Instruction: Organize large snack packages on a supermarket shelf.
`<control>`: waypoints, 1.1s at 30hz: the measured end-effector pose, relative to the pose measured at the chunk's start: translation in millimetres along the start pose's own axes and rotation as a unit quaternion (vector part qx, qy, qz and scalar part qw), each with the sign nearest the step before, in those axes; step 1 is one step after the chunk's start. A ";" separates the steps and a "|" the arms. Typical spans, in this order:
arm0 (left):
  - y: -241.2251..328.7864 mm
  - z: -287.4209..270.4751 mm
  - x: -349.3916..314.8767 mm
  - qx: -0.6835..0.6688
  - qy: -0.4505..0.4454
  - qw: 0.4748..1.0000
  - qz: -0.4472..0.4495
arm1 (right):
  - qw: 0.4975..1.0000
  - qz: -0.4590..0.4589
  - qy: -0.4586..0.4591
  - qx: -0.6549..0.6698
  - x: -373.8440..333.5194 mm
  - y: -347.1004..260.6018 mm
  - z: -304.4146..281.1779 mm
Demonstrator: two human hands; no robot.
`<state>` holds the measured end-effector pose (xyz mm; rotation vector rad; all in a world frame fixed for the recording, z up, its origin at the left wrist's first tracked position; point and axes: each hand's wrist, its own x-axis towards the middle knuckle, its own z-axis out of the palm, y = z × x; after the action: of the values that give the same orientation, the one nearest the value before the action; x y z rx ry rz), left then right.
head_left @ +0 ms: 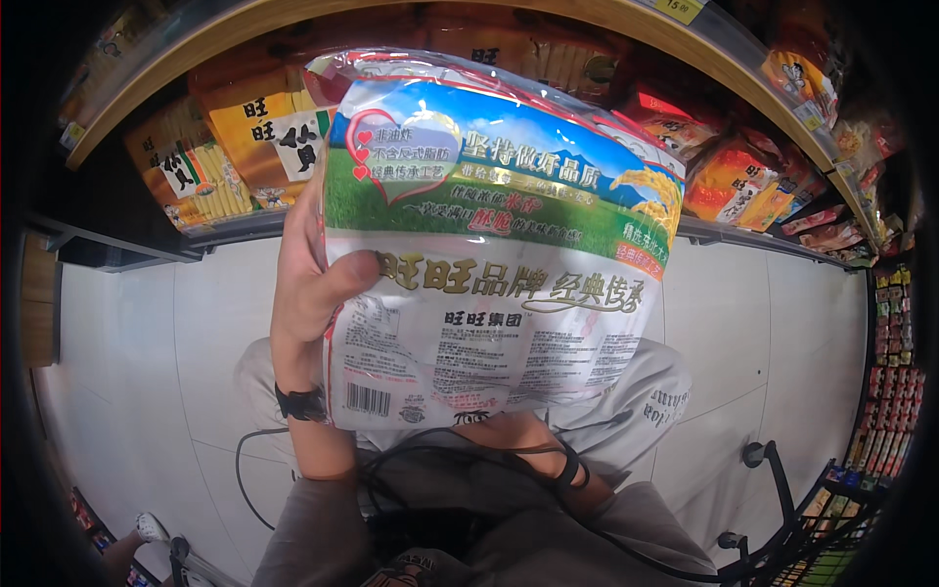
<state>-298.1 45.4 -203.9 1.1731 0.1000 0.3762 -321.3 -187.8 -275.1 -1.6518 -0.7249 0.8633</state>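
Observation:
A large plastic snack bag [509, 323] fills the middle of the view, its printed back turned up at me. The upper part is blue and green, the lower part white with gold lettering and a barcode. My left hand [318, 279] grips its left edge, the thumb pressed on the front and the other fingers hidden behind. Under the bag's bottom edge shows part of my right hand [504, 432]. Its fingers are out of sight behind the bag, so whether they touch it cannot be seen.
Behind the bag runs a low shelf of yellow snack bags [259, 137] and red snack bags [734, 181]. A black cable [391, 455] crosses my lap. A wheeled black cart [812, 519] stands at the lower right. Another person's shoe [150, 528] shows at the lower left.

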 end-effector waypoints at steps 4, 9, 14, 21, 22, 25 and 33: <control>2.4 -2.4 0.5 0.021 0.004 1.000 0.012 | 0.999 -0.013 0.003 0.044 0.5 2.8 2.2; 3.2 0.3 2.9 0.019 -0.009 1.000 -0.003 | 0.999 -0.006 0.000 -0.045 1.2 2.2 -1.7; 4.8 -2.5 0.9 0.023 -0.002 1.000 0.008 | 1.000 -0.016 0.001 0.004 1.7 3.7 1.4; 1.7 -4.0 2.2 0.036 -0.005 0.999 0.011 | 1.000 0.002 -0.023 -0.018 2.7 1.6 -2.9; 0.8 -4.0 1.7 0.033 0.001 0.999 0.016 | 0.999 0.022 -0.037 -0.021 3.1 0.3 -3.8; -0.9 -2.1 1.4 0.021 0.004 1.000 0.013 | 0.998 -0.029 -0.011 -0.047 1.4 9.1 -1.5; 1.3 0.3 1.7 0.032 0.018 0.999 0.012 | 0.998 -0.020 0.006 -0.063 -0.2 11.5 -0.9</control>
<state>-296.7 46.1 -202.4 1.2320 0.1306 0.4190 -320.3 -191.0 -286.1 -1.7468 -0.8144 0.7923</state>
